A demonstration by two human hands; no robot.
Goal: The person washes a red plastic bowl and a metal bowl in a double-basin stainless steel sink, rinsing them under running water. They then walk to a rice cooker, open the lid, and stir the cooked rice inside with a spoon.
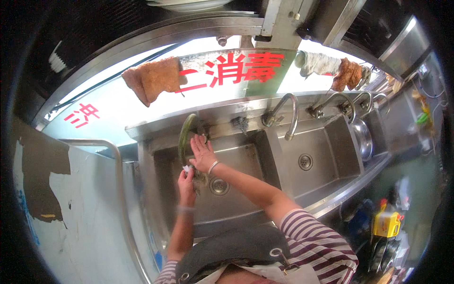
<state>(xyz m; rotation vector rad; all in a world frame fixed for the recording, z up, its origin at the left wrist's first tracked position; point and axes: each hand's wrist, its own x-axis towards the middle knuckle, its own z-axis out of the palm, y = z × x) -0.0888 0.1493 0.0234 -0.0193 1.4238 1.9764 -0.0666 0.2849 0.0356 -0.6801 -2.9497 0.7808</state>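
Note:
A curved green tube (183, 136), seemingly a covered faucet spout, arches over the left basin of a stainless steel sink (241, 209). At its lower end is a small white piece (186, 169), pinched between the fingers and thumb of my left hand (187, 183); whether it is cloth or plastic cannot be told. My right hand (203, 154) is just right of the tube, palm flat, fingers apart, holding nothing, with a bracelet on its wrist. Something blurred, possibly water, shows below the hands near the drain (219, 185).
More basins continue right, with metal faucets (293, 117) and a metal bowl (362, 138). Brown cloths (154, 78) and a pale cloth (321, 64) hang above. A bent metal rail (122, 184) stands left. A yellow jug (387, 224) is at the lower right.

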